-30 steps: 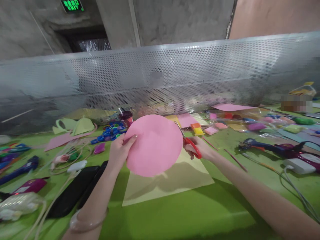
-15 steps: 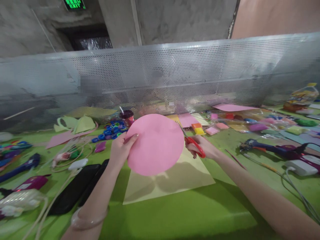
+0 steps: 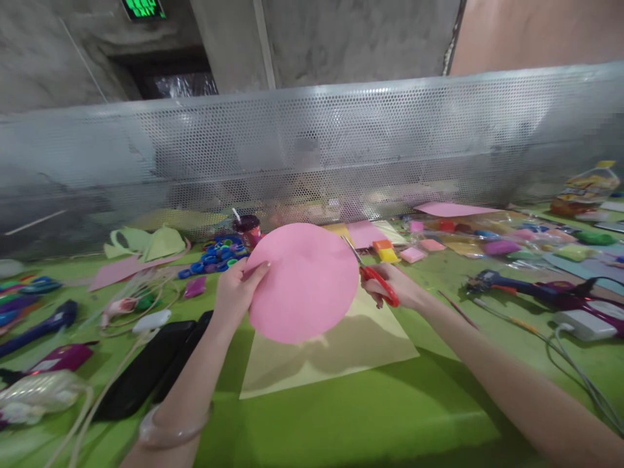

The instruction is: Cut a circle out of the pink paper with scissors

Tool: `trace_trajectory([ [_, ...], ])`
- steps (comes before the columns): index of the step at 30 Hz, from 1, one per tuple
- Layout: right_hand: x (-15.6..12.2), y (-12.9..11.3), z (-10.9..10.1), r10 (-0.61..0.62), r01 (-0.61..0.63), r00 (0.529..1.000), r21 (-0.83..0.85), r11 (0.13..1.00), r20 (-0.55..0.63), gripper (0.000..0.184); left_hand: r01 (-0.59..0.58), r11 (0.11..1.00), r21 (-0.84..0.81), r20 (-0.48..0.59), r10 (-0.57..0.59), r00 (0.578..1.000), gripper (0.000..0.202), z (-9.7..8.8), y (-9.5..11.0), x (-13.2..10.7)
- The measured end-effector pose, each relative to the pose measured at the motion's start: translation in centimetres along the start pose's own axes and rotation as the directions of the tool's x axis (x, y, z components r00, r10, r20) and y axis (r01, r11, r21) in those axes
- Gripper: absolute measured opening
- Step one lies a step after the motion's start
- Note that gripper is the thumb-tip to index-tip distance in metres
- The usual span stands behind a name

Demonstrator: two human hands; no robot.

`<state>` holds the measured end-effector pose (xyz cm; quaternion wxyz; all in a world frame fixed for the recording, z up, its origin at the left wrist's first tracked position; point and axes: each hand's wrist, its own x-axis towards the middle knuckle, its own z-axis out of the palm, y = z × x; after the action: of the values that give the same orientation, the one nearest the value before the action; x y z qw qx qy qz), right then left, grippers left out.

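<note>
My left hand (image 3: 234,291) grips the left edge of a pink paper disc (image 3: 305,283), holding it up above the table. My right hand (image 3: 397,289) is closed around red-handled scissors (image 3: 371,273); their blades point up-left and touch the disc's right edge. Under the disc a pale yellow sheet (image 3: 336,351) lies flat on the green tabletop (image 3: 341,422).
A perforated metal screen (image 3: 312,149) runs along the table's far side. Left: black case (image 3: 141,374), cables, blue rings (image 3: 217,253), a dark cup (image 3: 247,229), paper scraps. Right: glue gun (image 3: 526,289), white adapter (image 3: 582,324) with cord, coloured foam pieces and bags.
Almost nothing has moved: the disc and both hands keep their places, and the scissors stay at the disc's right edge, shifted only slightly to the right.
</note>
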<state>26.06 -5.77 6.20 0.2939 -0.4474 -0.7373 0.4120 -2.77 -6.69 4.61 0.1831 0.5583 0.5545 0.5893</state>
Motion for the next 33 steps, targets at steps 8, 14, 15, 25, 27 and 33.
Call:
trace_trajectory([
  [8,0.11,0.32,-0.06,-0.015,0.015,1.000,-0.001,1.000,-0.002,0.012,-0.017,1.000,0.010,0.004,0.017,1.000,0.034,-0.02,0.33,-0.08],
  [14,-0.05,-0.11,0.02,0.008,-0.008,1.000,-0.006,1.000,0.000,0.013,-0.001,1.000,-0.009,0.009,0.001,1.000,0.034,-0.09,0.57,-0.21],
  [15,-0.06,-0.16,0.03,0.009,-0.009,1.000,-0.008,1.000,-0.003,0.013,0.004,1.000,-0.012,0.007,-0.004,1.000,0.035,-0.09,0.58,-0.22],
  [25,0.01,-0.05,0.13,0.010,-0.010,1.000,-0.010,1.000,-0.017,0.011,0.004,0.999,-0.033,0.016,-0.004,1.000,0.036,-0.03,0.16,-0.08],
  [27,0.01,-0.06,0.16,0.012,-0.012,1.000,-0.009,1.000,-0.017,0.010,0.003,0.999,-0.036,0.017,-0.002,1.000,0.035,-0.04,0.07,-0.06],
  [33,0.04,-0.05,0.12,-0.007,0.007,1.000,-0.003,1.000,-0.019,0.009,0.001,0.999,-0.041,0.014,-0.001,1.000,0.032,-0.07,0.15,-0.07],
])
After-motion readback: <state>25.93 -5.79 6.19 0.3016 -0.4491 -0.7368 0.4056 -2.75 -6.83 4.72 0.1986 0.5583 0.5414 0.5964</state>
